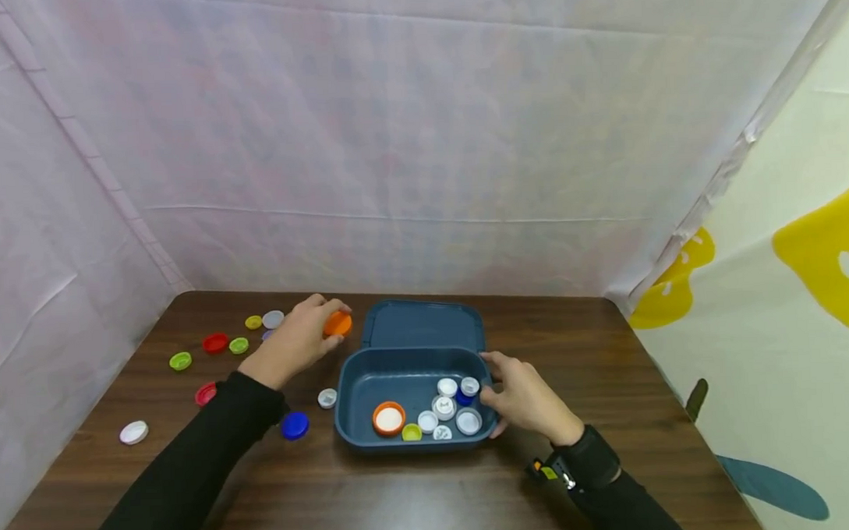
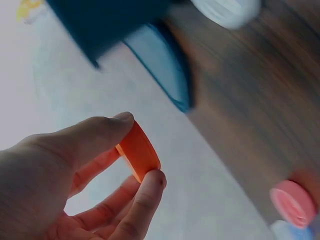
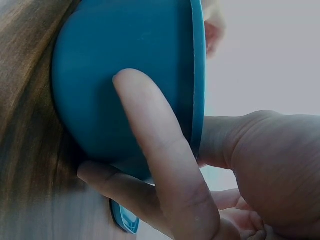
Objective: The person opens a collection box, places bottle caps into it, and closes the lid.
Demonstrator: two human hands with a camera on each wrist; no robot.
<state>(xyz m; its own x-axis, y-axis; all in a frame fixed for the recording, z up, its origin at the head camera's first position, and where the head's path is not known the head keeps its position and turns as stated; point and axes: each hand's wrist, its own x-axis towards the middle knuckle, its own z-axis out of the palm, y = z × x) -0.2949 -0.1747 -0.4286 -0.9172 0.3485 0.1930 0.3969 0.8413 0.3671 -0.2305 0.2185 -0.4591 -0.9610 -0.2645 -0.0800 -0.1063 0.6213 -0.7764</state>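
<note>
My left hand (image 1: pixel 295 341) pinches an orange bottle cap (image 2: pixel 139 151) between thumb and fingers, raised left of the blue box (image 1: pixel 393 375). With my right hand (image 1: pixel 530 398) I hold the box's right wall; in the right wrist view, fingers (image 3: pixel 155 125) lie along its outside and the thumb reaches over the rim. Inside the box are an orange-rimmed cap (image 1: pixel 388 404), a yellow-green cap (image 1: pixel 412 432), several white caps (image 1: pixel 468 421) and a blue cap (image 1: pixel 463 398) partly covered by a white one. Behind the box lies its blue lid (image 1: pixel 423 323).
Left of the box, a white cap (image 1: pixel 327 398) and a blue cap (image 1: pixel 294 425) lie on the wooden table (image 1: pixel 320 495). Farther left are red caps (image 1: pixel 215 343), green caps (image 1: pixel 180 361), a yellow cap (image 1: pixel 254 322) and another white cap (image 1: pixel 133 433). White cloth (image 1: pixel 392 141) hangs behind the table.
</note>
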